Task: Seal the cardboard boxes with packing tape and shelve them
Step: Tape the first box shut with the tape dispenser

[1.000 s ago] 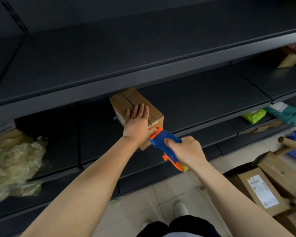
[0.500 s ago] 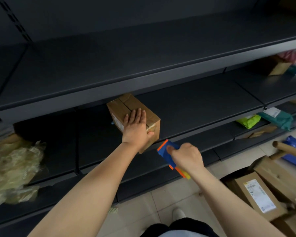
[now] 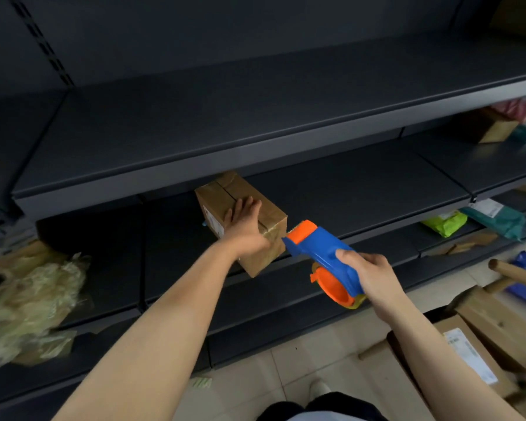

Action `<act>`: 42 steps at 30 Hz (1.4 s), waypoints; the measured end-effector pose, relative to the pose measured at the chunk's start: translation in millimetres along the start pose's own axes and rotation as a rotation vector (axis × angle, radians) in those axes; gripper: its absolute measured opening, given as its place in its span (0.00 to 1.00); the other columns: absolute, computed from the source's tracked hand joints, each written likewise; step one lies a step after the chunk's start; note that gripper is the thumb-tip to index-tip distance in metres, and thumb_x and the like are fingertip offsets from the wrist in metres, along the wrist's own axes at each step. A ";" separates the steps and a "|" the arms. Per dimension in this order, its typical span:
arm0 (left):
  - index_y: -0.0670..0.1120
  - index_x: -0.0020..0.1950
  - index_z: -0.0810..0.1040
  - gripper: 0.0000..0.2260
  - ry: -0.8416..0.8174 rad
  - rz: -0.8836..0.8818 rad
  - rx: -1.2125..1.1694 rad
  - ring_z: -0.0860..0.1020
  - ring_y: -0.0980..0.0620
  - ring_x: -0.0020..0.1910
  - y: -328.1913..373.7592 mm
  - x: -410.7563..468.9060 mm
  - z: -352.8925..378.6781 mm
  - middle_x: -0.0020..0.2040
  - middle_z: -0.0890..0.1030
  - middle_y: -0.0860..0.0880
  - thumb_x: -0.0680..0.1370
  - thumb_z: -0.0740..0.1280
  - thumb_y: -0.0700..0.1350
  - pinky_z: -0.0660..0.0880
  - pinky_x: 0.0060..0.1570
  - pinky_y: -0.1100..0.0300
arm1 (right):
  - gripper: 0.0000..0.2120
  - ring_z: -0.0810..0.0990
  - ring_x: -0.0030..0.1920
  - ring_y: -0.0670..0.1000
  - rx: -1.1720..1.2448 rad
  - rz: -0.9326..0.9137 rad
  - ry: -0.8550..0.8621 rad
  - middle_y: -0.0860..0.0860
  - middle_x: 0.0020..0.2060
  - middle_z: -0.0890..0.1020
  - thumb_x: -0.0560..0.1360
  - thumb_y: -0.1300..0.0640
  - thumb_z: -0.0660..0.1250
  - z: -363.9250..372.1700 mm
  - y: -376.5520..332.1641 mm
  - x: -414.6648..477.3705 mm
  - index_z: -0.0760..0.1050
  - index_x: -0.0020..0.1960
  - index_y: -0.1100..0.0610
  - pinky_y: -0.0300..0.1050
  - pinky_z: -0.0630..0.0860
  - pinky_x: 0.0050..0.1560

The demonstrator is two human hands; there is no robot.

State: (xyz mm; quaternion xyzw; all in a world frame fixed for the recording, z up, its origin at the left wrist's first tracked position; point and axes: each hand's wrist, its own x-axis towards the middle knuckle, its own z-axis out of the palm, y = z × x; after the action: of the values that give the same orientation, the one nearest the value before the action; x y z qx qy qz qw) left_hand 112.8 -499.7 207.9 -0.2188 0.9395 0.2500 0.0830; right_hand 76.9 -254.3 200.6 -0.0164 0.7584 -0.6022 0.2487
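Pressing down on the top of the box (image 3: 220,192), the left hand (image 3: 245,230) lies flat with straight fingers, so it is not gripping, just holding the box still. The box sits on the middle shelf (image 3: 362,189), near the middle of the frame, and its near end pokes out past the shelf's front edge. Its long side runs from the back of the shelf toward the person, slanted a little to the right. A line down the top, where the flaps meet, runs the same way. The right hand (image 3: 369,273) has its fingers wrapped tight round the blue and orange tape gun (image 3: 322,253). The orange tip points up and left at the near right corner of the box and is just beside it. The picture is blurry there, so I cannot tell if it touches. I think the tip must next go up and left onto the box top, with the left hand, the nearer one, stopping any slide. More boxes (image 3: 468,354) lie on the floor at the lower right.
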 end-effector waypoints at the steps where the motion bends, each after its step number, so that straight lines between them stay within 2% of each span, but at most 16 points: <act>1: 0.54 0.77 0.52 0.36 -0.039 -0.026 -0.231 0.52 0.49 0.76 0.4 -2.0 -10.9 0.78 0.50 0.51 0.75 0.69 0.46 0.58 0.70 0.51 | 0.09 0.83 0.32 0.50 0.043 -0.023 -0.032 0.55 0.33 0.85 0.72 0.53 0.70 -1.5 1.4 -1.1 0.84 0.36 0.54 0.37 0.75 0.29; 2: 0.57 0.75 0.59 0.30 0.007 -0.039 -0.459 0.61 0.51 0.72 -1.1 -5.2 -18.2 0.76 0.58 0.52 0.76 0.67 0.43 0.67 0.62 0.57 | 0.07 0.84 0.33 0.50 0.081 -0.046 -0.063 0.55 0.34 0.85 0.72 0.53 0.70 -2.7 3.2 -2.3 0.85 0.37 0.52 0.36 0.76 0.29; 3: 0.57 0.71 0.66 0.24 0.135 -0.042 -0.635 0.68 0.55 0.65 -2.8 -9.4 -22.4 0.71 0.66 0.53 0.78 0.65 0.41 0.69 0.52 0.64 | 0.06 0.84 0.34 0.50 0.118 -0.066 -0.091 0.55 0.35 0.85 0.71 0.52 0.70 -3.2 3.7 -4.2 0.85 0.38 0.51 0.36 0.76 0.31; 5: 0.53 0.61 0.75 0.12 0.372 -0.082 -0.810 0.76 0.57 0.55 -1.7 -20.2 -26.9 0.61 0.75 0.53 0.80 0.62 0.40 0.71 0.45 0.68 | 0.08 0.84 0.33 0.50 0.168 -0.090 -0.110 0.54 0.34 0.85 0.67 0.50 0.70 -2.9 4.9 -5.7 0.85 0.38 0.52 0.36 0.76 0.31; 7: 0.46 0.56 0.77 0.08 0.276 -0.185 -0.929 0.82 0.52 0.45 3.5 -30.6 -26.4 0.52 0.82 0.47 0.80 0.63 0.47 0.78 0.43 0.62 | 0.09 0.82 0.31 0.49 0.189 -0.109 -0.121 0.53 0.31 0.84 0.66 0.50 0.68 -0.7 4.4 -6.2 0.84 0.34 0.54 0.36 0.75 0.31; 9: 0.42 0.55 0.78 0.21 -0.052 -0.271 -0.959 0.84 0.48 0.41 12.1 -40.9 -25.0 0.47 0.84 0.44 0.77 0.64 0.58 0.81 0.42 0.56 | 0.10 0.82 0.32 0.49 0.219 -0.134 -0.158 0.54 0.31 0.83 0.66 0.52 0.68 1.8 2.8 -6.5 0.83 0.33 0.55 0.36 0.75 0.32; 11: 0.42 0.57 0.78 0.25 -0.318 -0.308 -1.030 0.84 0.46 0.46 18.0 -46.8 -22.5 0.49 0.83 0.42 0.75 0.63 0.62 0.80 0.41 0.56 | 0.10 0.82 0.33 0.50 0.218 -0.151 -0.201 0.55 0.31 0.83 0.66 0.52 0.68 4.1 0.5 -6.7 0.83 0.31 0.56 0.36 0.76 0.34; 12: 0.42 0.58 0.78 0.23 -0.360 -0.304 -1.097 0.83 0.46 0.48 19.3 -47.9 -19.4 0.51 0.83 0.42 0.76 0.63 0.60 0.80 0.42 0.56 | 0.10 0.82 0.32 0.49 0.207 -0.159 -0.221 0.54 0.30 0.83 0.66 0.52 0.68 5.0 -0.2 -7.2 0.82 0.30 0.55 0.36 0.76 0.33; 16: 0.43 0.57 0.79 0.10 -0.219 -0.266 -1.134 0.79 0.50 0.45 19.4 -45.3 -10.7 0.46 0.81 0.45 0.79 0.65 0.46 0.77 0.39 0.61 | 0.10 0.82 0.32 0.49 0.177 -0.175 -0.280 0.54 0.31 0.84 0.63 0.49 0.71 3.9 -0.3 -7.9 0.84 0.33 0.55 0.35 0.75 0.33; 20: 0.43 0.59 0.78 0.16 -0.285 -0.278 -1.167 0.79 0.47 0.51 13.7 -46.1 -14.6 0.49 0.81 0.44 0.78 0.65 0.52 0.78 0.48 0.55 | 0.19 0.84 0.35 0.52 0.147 -0.165 -0.266 0.57 0.34 0.84 0.58 0.42 0.72 4.3 5.2 -7.4 0.84 0.37 0.57 0.37 0.76 0.33; 24: 0.47 0.53 0.78 0.14 -0.433 -0.288 -1.295 0.78 0.51 0.44 14.7 -50.7 -13.4 0.45 0.80 0.47 0.73 0.68 0.54 0.76 0.36 0.60 | 0.12 0.83 0.31 0.45 0.188 -0.153 -0.221 0.49 0.30 0.84 0.57 0.45 0.73 6.7 8.6 -8.0 0.83 0.34 0.52 0.34 0.76 0.30; 29: 0.44 0.54 0.78 0.08 -0.322 -0.374 -1.445 0.81 0.51 0.42 20.3 -47.5 -5.7 0.46 0.81 0.45 0.77 0.67 0.47 0.78 0.33 0.59 | 0.18 0.83 0.33 0.50 0.160 -0.166 -0.278 0.54 0.33 0.84 0.57 0.41 0.73 6.7 5.0 -7.4 0.84 0.36 0.55 0.37 0.76 0.33; 34: 0.42 0.51 0.79 0.06 -0.209 -0.356 -1.265 0.78 0.53 0.40 16.9 -38.3 -9.8 0.41 0.80 0.46 0.79 0.63 0.41 0.77 0.37 0.62 | 0.25 0.84 0.40 0.54 0.066 -0.196 -0.299 0.59 0.39 0.85 0.61 0.37 0.72 6.9 -6.1 -5.1 0.84 0.42 0.59 0.40 0.79 0.41; 36: 0.42 0.48 0.78 0.05 -0.196 -0.348 -1.253 0.77 0.55 0.37 10.0 -30.5 -22.3 0.38 0.78 0.47 0.80 0.62 0.40 0.75 0.37 0.63 | 0.28 0.83 0.38 0.52 0.001 -0.219 -0.306 0.57 0.37 0.85 0.59 0.34 0.73 7.8 -15.0 -6.4 0.84 0.42 0.58 0.39 0.77 0.39; 39: 0.41 0.43 0.74 0.09 -0.075 -0.441 -1.479 0.71 0.60 0.23 -20.1 -11.6 -60.1 0.32 0.72 0.49 0.81 0.59 0.40 0.67 0.24 0.71 | 0.37 0.79 0.34 0.52 -0.056 -0.249 -0.215 0.56 0.31 0.81 0.54 0.29 0.74 -7.2 -18.1 -7.8 0.81 0.40 0.64 0.42 0.73 0.35; 42: 0.39 0.44 0.76 0.10 -0.028 -0.419 -1.377 0.71 0.58 0.28 -49.0 -0.2 -86.5 0.35 0.73 0.48 0.81 0.60 0.43 0.69 0.23 0.71 | 0.35 0.82 0.35 0.53 -0.087 -0.245 -0.199 0.61 0.33 0.83 0.54 0.28 0.73 -17.9 -16.4 -10.8 0.82 0.40 0.60 0.44 0.75 0.37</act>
State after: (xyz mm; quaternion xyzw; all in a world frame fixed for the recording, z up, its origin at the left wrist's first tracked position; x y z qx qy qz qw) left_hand 131.2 -581.6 261.1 -0.3939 0.5060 0.7672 -0.0157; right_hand 74.8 -239.0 222.3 -0.1793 0.7477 -0.5900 0.2463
